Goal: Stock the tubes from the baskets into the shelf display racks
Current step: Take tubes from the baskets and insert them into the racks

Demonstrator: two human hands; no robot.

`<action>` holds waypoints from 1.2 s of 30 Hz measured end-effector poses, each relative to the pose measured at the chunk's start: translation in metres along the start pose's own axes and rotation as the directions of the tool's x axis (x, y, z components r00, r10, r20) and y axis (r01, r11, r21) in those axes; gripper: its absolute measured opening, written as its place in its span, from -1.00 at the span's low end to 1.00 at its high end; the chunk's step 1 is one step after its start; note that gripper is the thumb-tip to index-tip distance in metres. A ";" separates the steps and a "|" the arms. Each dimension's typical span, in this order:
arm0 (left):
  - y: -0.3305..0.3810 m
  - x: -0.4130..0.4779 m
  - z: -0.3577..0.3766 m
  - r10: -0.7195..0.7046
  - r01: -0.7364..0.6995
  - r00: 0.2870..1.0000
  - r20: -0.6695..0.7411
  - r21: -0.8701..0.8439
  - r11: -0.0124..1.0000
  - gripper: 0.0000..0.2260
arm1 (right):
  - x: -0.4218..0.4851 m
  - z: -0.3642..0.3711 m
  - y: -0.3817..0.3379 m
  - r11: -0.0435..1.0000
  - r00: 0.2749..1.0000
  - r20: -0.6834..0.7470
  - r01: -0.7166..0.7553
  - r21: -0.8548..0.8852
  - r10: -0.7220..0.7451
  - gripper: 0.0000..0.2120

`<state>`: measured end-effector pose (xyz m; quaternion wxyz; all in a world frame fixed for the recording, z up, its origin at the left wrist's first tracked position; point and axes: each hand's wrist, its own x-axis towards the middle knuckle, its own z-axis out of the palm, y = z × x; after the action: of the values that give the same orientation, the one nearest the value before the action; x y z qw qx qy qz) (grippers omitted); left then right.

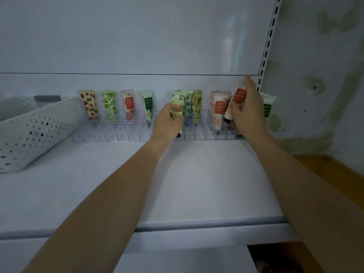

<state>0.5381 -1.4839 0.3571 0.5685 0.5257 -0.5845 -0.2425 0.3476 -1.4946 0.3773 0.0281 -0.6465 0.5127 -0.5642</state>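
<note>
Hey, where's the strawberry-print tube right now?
In the head view, the strawberry-print tube stands leftmost in the clear rack, between the white perforated basket and the green-leaf tube.

Cream with red-and-green strawberries on the leftmost tube [89, 104], green leaves on the second tube [109, 106], pale pink with a red label on the third tube [129, 106]. Yellow-green blossoms on the floral tube [177, 103] in the left hand [167, 123], blue flowers on the neighbouring tube [188, 107]. White with a red label on the raised tube [239, 95] in the right hand [249, 113]; white dotted with round holes on the basket [35, 131].
</note>
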 end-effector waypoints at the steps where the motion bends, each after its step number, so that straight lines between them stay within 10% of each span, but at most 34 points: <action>1: 0.000 -0.001 0.001 0.021 -0.021 1.000 0.011 0.015 1.000 -0.83 | -0.001 0.001 0.001 0.999 0.999 0.007 0.034 -0.032 -0.033 -0.38; 16: -0.006 -0.003 0.003 -0.034 0.031 0.999 0.037 0.069 0.997 -0.67 | 0.000 0.025 0.007 0.703 0.971 0.190 0.239 -0.670 -0.148 -0.30; 36: -0.008 -0.003 0.002 -0.080 0.080 0.997 0.012 -0.019 0.997 -0.70 | 0.001 0.016 0.014 0.661 0.973 0.178 0.232 -0.714 -0.150 -0.45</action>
<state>0.5383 -1.4843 0.3478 0.5602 0.5417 -0.5637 -0.2739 0.3510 -1.5104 0.3637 -0.2645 -0.6825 0.6217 -0.2787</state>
